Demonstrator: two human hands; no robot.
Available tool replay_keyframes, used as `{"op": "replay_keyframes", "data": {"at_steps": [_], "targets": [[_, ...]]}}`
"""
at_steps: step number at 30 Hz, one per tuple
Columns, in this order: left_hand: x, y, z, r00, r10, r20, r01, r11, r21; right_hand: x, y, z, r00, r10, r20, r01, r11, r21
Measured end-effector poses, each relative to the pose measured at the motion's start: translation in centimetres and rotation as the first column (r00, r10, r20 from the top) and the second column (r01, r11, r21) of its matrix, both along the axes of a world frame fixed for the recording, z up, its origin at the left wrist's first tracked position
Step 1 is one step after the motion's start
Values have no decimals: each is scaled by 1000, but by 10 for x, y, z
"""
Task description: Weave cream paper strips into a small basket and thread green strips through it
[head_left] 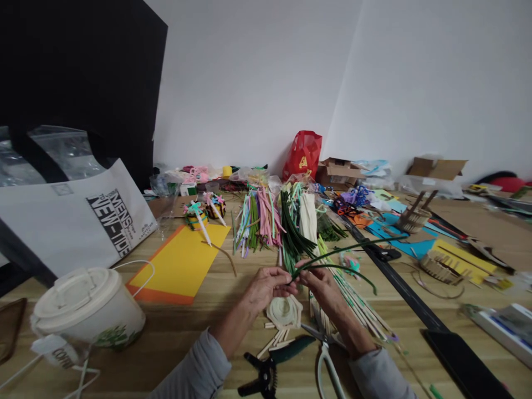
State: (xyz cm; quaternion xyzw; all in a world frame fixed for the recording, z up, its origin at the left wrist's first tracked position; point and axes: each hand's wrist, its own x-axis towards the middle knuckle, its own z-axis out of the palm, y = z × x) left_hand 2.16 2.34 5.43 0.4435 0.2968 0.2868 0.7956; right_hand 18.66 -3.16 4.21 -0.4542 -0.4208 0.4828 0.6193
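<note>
My left hand and my right hand are close together above the table, fingers pinched on dark green pipe cleaners. The stems' long free ends arch off to the right past my right hand. Below the hands lies a pale, round coiled piece, with short wooden sticks beside it. White-handled scissors and a black clamp-like tool lie between my forearms. Just beyond the hands, more dark green pipe cleaners are bundled among pink, white and other coloured ones.
A lidded white bucket and a white bag stand at left, near yellow sheets. Small woven baskets and blue sheets lie at right. A black strap-like strip runs along the right. A red bag stands behind.
</note>
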Motion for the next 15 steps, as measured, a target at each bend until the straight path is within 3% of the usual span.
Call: {"op": "replay_keyframes", "data": {"at_steps": [8,15], "targets": [[-2,7,0,995,5,-104,10,989,146,18,2,4,999,-42,34,44,998,-53],[-9,12,4,993,-29,-116,48,987,157,35,0,9,982,-190,25,191,977,-96]]}}
